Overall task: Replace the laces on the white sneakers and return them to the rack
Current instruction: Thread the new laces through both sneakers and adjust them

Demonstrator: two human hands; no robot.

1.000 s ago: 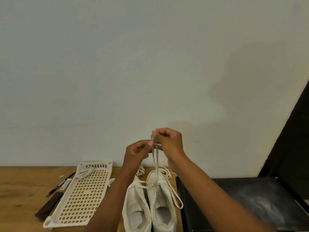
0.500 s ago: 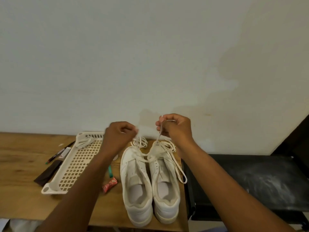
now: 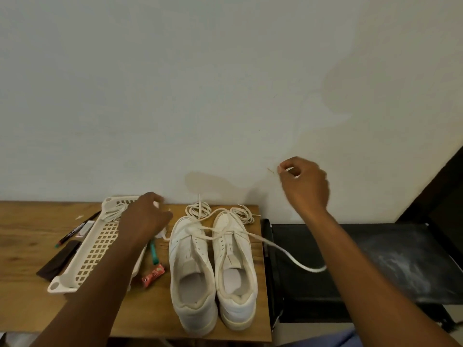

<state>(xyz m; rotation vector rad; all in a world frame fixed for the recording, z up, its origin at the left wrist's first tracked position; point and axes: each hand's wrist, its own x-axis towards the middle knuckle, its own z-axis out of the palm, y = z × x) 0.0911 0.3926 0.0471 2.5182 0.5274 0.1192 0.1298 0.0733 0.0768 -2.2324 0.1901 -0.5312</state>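
Both hands work one white lace: the right hand is raised in front of the wall, thumb and forefinger pinching the lace's tip, and the lace sags in a long loop from there down to the right sneaker. Low over the tabletop, the left hand is curled round the other end of the lace, just left of the left sneaker. The sneakers stand side by side, touching, long axes running from the near edge toward the wall, toes away, heels near. More loose lace lies coiled beyond the toes. A perforated white tray lies at a slant to the left, with pens and a dark flat strip beside it, and a small red wrapper near the left sneaker. A black surface adjoins the wooden tabletop on the right.
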